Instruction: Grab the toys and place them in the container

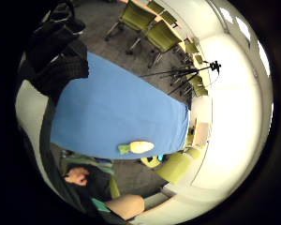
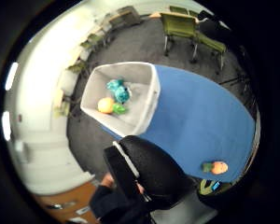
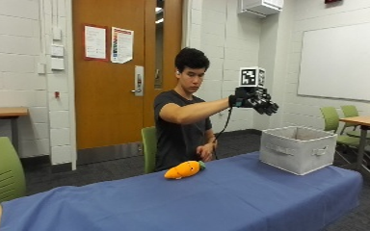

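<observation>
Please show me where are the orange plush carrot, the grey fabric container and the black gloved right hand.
orange plush carrot point(image 3: 184, 170): outside view, middle of its orange body.
grey fabric container point(image 3: 289, 153): outside view, its near side wall.
black gloved right hand point(image 3: 256, 101): outside view, back of the glove.

1. From the outside view, the walls of the grey fabric container point(image 3: 298, 149) hide whatever lies inside it.
2. In the thumb side palm view, the teal toy point(image 2: 118, 90) and the orange and green toy point(image 2: 109, 106) in the container are too small to identify.
3. The blue table point(image 3: 191, 202) is cut off by the outside view's bottom edge.
4. The person's bare hand point(image 3: 204, 152) is partly hidden behind the table's far edge; what its fingers do cannot be told.
</observation>
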A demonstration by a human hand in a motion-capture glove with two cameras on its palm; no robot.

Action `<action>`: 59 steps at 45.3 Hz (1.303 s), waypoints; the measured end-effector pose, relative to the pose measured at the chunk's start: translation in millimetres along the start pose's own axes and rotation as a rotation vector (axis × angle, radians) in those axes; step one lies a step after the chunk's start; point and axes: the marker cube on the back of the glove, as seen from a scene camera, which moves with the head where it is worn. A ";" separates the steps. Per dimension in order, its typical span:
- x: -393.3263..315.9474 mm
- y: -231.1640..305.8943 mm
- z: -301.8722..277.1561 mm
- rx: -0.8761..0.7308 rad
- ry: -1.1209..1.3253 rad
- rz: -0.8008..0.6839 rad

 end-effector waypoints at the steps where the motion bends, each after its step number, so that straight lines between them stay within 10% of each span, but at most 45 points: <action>1: 16.1 7.7 4.9 0.006 0.025 0.047; 29: 188.6 191.2 163.7 -0.082 -0.053 0.287; 59: 198.2 236.3 264.9 -0.088 -0.072 0.352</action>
